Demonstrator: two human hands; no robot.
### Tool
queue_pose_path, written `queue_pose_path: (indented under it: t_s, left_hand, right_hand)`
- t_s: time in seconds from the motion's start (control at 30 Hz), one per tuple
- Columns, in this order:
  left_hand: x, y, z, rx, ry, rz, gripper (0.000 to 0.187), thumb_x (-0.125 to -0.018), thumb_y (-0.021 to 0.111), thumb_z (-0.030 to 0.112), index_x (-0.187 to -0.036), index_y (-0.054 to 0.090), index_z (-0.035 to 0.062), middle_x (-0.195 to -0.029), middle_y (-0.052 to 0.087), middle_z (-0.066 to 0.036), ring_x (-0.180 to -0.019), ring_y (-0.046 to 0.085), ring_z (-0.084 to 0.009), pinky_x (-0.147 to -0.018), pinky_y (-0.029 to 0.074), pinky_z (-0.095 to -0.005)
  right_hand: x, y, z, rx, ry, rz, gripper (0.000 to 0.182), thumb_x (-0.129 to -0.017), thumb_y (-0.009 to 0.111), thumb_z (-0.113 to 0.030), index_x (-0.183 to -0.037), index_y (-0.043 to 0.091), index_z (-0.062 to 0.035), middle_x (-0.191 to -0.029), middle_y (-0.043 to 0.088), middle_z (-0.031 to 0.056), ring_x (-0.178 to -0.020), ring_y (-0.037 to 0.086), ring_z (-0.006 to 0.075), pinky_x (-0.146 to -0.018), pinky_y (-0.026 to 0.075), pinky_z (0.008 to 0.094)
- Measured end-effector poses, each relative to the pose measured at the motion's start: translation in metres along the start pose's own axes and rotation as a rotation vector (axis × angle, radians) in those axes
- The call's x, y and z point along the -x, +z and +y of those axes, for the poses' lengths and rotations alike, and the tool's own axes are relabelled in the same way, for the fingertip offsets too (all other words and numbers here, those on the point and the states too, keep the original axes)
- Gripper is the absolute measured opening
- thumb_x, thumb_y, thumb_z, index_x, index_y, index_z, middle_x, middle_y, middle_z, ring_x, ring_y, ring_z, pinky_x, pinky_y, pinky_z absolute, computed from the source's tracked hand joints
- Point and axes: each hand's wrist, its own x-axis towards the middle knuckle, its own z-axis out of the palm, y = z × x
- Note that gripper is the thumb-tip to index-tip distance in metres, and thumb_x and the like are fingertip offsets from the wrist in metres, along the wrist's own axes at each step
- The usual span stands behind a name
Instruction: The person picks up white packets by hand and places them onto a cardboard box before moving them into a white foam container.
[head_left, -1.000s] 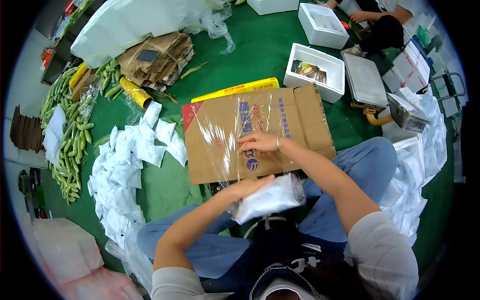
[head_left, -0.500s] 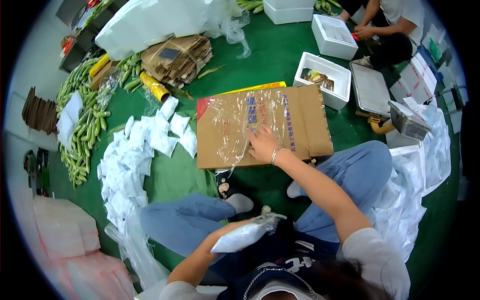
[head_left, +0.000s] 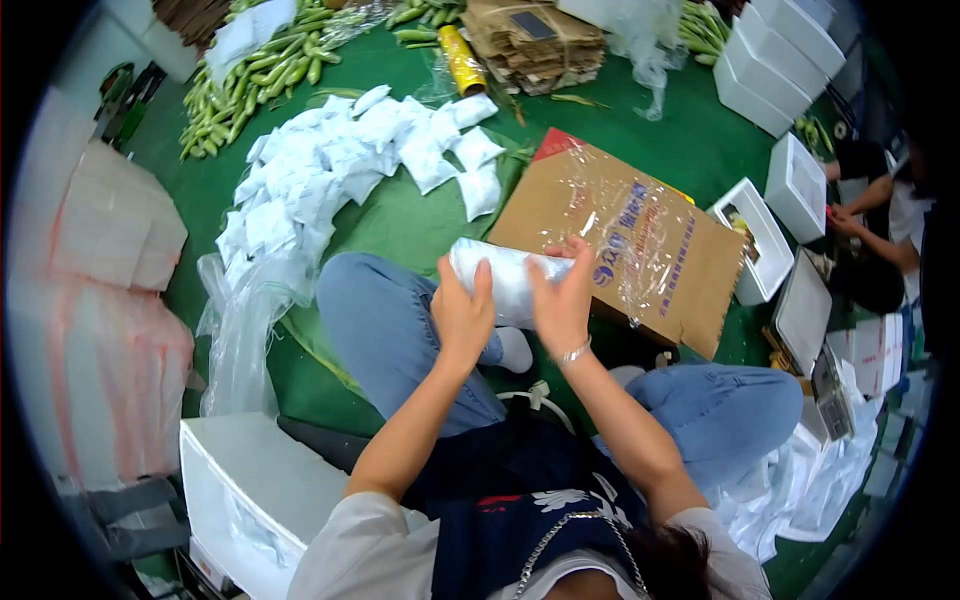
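Between my two hands is a plump white packet (head_left: 512,284), level above my lap. My left hand (head_left: 463,312) grips its left end, with the thumb up along the near side. On the right end, the fingers and thumb of my right hand (head_left: 562,303) are closed round it. Just beyond lies a brown cardboard box (head_left: 560,205) with printed characters and a loose sheet of clear plastic film (head_left: 625,215) across its top. To the left, many similar white packets (head_left: 300,170) are heaped on a green sheet (head_left: 385,230).
Green corn ears (head_left: 265,80) and a yellow roll (head_left: 462,62) lie at the far left. Foam boxes (head_left: 768,235) and a scale (head_left: 802,310) stand right, near a co-worker (head_left: 880,225). A white foam box (head_left: 235,490) is close at my left.
My right hand has left the film on the cardboard box and now holds the packet too. My left hand has raised the packet forward from my lap. The view has turned left.
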Motion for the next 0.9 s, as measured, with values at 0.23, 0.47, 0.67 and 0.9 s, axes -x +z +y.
queue_pose_path:
  t_s: [0.23,0.47,0.67,0.9]
  left_hand:
    - [-0.016,0.021,-0.035,0.972,-0.238,-0.814,0.036,-0.097,0.044,0.040,-0.107,0.062,0.0101,-0.097,0.066,-0.003,-0.081,0.064,-0.0151,-0.070,0.053,-0.0304]
    - [0.021,-0.067,-0.026,0.960,-0.481,-1.011,0.066,-0.082,0.070,0.039,-0.135,0.044,0.0071,-0.111,0.061,-0.015,-0.082,0.065,-0.0220,-0.068,0.054,-0.0330]
    - [0.111,-0.147,-0.066,0.334,0.234,0.200,0.051,-0.073,0.076,0.018,-0.117,0.055,0.0040,-0.100,0.066,-0.011,-0.088,0.063,-0.0188,-0.081,0.051,-0.0362]
    - [0.189,-0.305,-0.068,0.814,-0.074,1.523,0.037,-0.084,0.071,0.016,-0.110,0.054,-0.0036,-0.090,0.063,-0.011,-0.057,0.063,-0.0201,-0.043,0.049,-0.0279]
  right_hand:
    - [0.051,-0.010,-0.076,0.811,-0.920,-0.334,0.044,-0.077,0.061,-0.019,-0.118,0.059,-0.0041,-0.142,0.037,0.0248,-0.130,0.035,0.0428,-0.103,0.030,0.0546]
    - [0.015,0.022,-0.088,0.305,-0.636,-0.378,0.024,-0.084,0.058,-0.009,-0.061,0.056,-0.0021,-0.060,0.055,0.0140,-0.059,0.053,0.0323,-0.055,0.039,0.0440]
    - [0.094,0.085,-0.188,0.018,-1.243,-0.771,0.006,-0.076,0.065,-0.008,-0.081,0.064,-0.0036,-0.099,0.064,0.0125,-0.093,0.058,0.0306,-0.080,0.043,0.0384]
    - [0.063,0.074,-0.165,-0.194,-0.964,-0.974,0.024,-0.073,0.065,-0.003,-0.097,0.065,-0.0008,-0.116,0.060,0.0169,-0.109,0.056,0.0323,-0.096,0.040,0.0413]
